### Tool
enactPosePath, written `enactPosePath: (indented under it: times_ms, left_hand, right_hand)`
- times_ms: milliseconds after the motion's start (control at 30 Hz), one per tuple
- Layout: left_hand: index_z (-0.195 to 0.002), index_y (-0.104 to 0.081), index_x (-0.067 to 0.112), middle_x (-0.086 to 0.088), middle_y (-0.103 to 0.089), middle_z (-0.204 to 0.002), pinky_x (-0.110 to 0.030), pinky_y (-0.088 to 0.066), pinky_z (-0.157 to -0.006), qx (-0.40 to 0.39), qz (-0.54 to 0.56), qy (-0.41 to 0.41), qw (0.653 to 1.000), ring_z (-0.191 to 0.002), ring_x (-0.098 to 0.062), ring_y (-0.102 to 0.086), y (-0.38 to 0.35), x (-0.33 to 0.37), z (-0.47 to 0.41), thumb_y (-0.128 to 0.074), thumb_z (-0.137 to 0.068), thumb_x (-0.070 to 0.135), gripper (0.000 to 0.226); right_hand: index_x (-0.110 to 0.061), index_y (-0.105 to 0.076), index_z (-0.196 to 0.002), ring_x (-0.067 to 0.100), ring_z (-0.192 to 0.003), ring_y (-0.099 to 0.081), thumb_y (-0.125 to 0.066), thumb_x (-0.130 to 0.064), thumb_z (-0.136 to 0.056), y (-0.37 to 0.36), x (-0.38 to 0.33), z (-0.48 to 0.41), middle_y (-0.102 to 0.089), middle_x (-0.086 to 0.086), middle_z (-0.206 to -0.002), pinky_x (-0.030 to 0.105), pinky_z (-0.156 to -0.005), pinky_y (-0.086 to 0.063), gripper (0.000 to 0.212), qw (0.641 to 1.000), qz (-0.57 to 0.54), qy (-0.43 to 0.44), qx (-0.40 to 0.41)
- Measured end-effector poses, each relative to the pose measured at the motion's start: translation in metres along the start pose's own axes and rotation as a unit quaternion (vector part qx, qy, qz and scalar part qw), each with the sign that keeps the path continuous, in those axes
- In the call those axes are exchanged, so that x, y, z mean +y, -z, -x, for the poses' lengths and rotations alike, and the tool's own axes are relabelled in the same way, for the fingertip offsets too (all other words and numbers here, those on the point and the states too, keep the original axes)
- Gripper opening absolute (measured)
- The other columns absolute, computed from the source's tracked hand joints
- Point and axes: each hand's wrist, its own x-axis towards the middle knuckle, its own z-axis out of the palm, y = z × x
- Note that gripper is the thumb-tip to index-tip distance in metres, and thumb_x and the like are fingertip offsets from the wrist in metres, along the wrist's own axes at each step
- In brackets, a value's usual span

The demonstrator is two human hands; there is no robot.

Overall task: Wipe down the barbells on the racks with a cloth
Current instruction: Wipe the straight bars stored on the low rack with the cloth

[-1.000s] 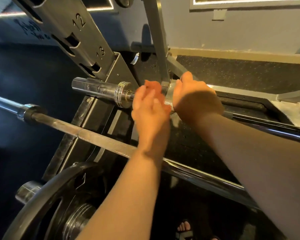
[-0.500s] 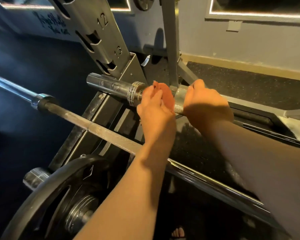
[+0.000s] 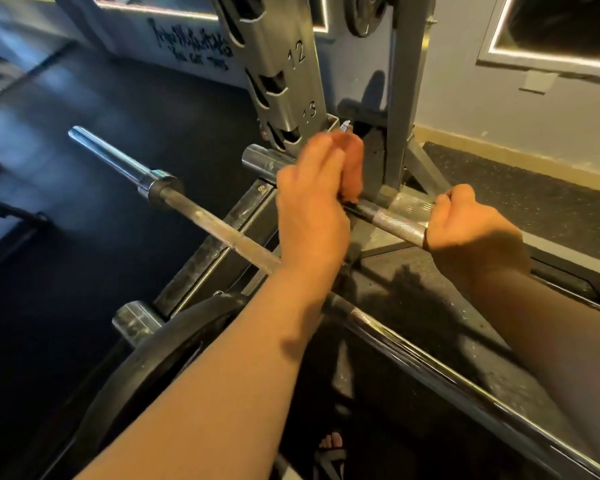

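Two barbells lie low on the rack. The far barbell has a chrome sleeve end at the left and a knurled shaft. My left hand holds an orange cloth wrapped over this bar near its collar, and the collar is hidden. My right hand grips the knurled shaft further right, a hand's width from the cloth. The near barbell runs from a chrome sleeve at the upper left, under my left forearm, to the lower right.
A slotted rack upright numbered 12 and 13 rises just behind my left hand, with a grey post beside it. A black weight plate stands at the lower left. A sandalled foot shows below on the dark rubber floor.
My right hand has slid to the right along the far barbell's shaft, away from my left hand. The left hand with the cloth stays by the collar. The view has tilted up.
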Motion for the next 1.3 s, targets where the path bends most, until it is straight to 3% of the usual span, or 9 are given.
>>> enactPosePath:
  times_ms: [167,267,467,633,767,833,967,1133,1300]
  left_hand:
    - [-0.124,-0.068,0.019,0.002,-0.059,-0.133,-0.041,-0.045,-0.109,-0.083,0.028,0.123,0.989,-0.123,-0.024,-0.051,-0.009,-0.007,-0.016,-0.052,-0.098,0.009,0.032]
    - [-0.113,-0.075,0.013,-0.003,-0.067,-0.116,-0.031,-0.045,-0.100,-0.136,0.058,0.141,0.979,-0.111,-0.021,-0.058,-0.010,-0.020,-0.043,-0.049,-0.097,0.007,0.031]
    - [-0.133,-0.066,0.022,0.001,-0.058,-0.141,-0.045,-0.040,-0.115,-0.246,0.019,-0.027,0.969,-0.132,-0.027,-0.052,0.004,-0.070,-0.061,-0.065,-0.091,0.005,0.045]
    - [-0.151,-0.047,0.021,-0.003,-0.036,-0.160,-0.045,-0.032,-0.118,-0.223,-0.136,0.043,0.964,-0.141,-0.033,-0.034,0.020,-0.117,-0.089,-0.060,-0.096,0.009,0.058]
    - [-0.128,-0.068,0.023,0.002,-0.055,-0.142,-0.041,-0.033,-0.116,-0.251,-0.071,-0.107,0.959,-0.132,-0.024,-0.047,0.007,-0.074,-0.082,-0.056,-0.096,0.013,0.035]
    - [-0.129,-0.069,0.027,0.006,-0.057,-0.143,-0.039,-0.033,-0.118,-0.277,-0.011,-0.154,0.948,-0.132,-0.020,-0.049,0.001,-0.062,-0.072,-0.048,-0.095,0.011,0.042]
    - [-0.140,-0.060,0.034,0.010,-0.054,-0.146,-0.042,-0.034,-0.113,-0.253,-0.041,-0.193,0.947,-0.129,-0.020,-0.047,0.010,-0.085,-0.078,-0.043,-0.098,0.023,0.046]
    - [-0.143,-0.055,0.014,-0.002,-0.044,-0.150,-0.047,-0.030,-0.121,-0.268,0.020,-0.139,0.953,-0.140,-0.020,-0.036,0.004,-0.113,-0.083,-0.047,-0.104,0.021,0.040]
    - [-0.142,-0.056,0.015,-0.002,-0.040,-0.152,-0.048,-0.027,-0.121,-0.270,0.048,-0.119,0.954,-0.142,-0.022,-0.033,-0.011,-0.117,-0.082,-0.037,-0.101,0.035,0.049]
  right_hand:
    - [0.007,-0.054,-0.108,0.026,-0.060,-0.038,-0.028,0.003,-0.106,-0.010,0.008,0.001,-0.050,0.021,-0.090,0.037,-0.050,-0.042,0.027,0.986,0.153,0.069,0.019]
    - [0.008,-0.056,-0.103,0.026,-0.057,-0.039,-0.041,0.003,-0.104,-0.013,0.009,-0.002,-0.053,0.023,-0.086,0.038,-0.049,-0.046,0.016,0.977,0.177,0.107,0.054]
    - [0.011,-0.059,-0.101,0.037,-0.059,-0.061,-0.050,0.000,-0.102,-0.008,0.010,-0.001,-0.057,0.026,-0.087,0.044,-0.050,-0.055,0.014,0.979,0.162,0.120,0.041]
    - [0.009,-0.059,-0.107,0.036,-0.064,-0.063,-0.049,-0.010,-0.104,-0.003,0.006,-0.002,-0.058,0.022,-0.093,0.044,-0.054,-0.057,0.022,0.981,0.172,0.093,-0.001]
    - [0.005,-0.060,-0.107,0.033,-0.061,-0.061,-0.052,-0.016,-0.102,-0.002,0.002,-0.001,-0.057,0.017,-0.092,0.042,-0.051,-0.055,0.023,0.983,0.174,0.066,-0.010]
    - [0.002,-0.062,-0.103,0.031,-0.058,-0.059,-0.057,-0.018,-0.100,-0.002,0.002,-0.001,-0.057,0.015,-0.090,0.037,-0.047,-0.052,0.021,0.983,0.175,0.059,-0.013]
    - [0.004,-0.060,-0.104,0.027,-0.049,-0.046,-0.060,-0.019,-0.096,-0.002,0.006,-0.001,-0.055,0.018,-0.086,0.034,-0.044,-0.046,0.024,0.989,0.129,0.061,-0.028]
    - [0.000,-0.054,-0.114,0.017,-0.047,-0.035,-0.066,-0.016,-0.092,0.002,0.004,0.000,-0.049,0.010,-0.077,0.022,-0.044,-0.026,0.030,0.997,0.063,0.037,-0.040]
    - [0.002,-0.058,-0.119,0.027,-0.055,-0.050,-0.046,-0.026,-0.104,0.002,-0.062,-0.023,-0.053,0.012,-0.072,0.034,-0.051,-0.044,0.035,0.992,-0.097,0.030,0.080]
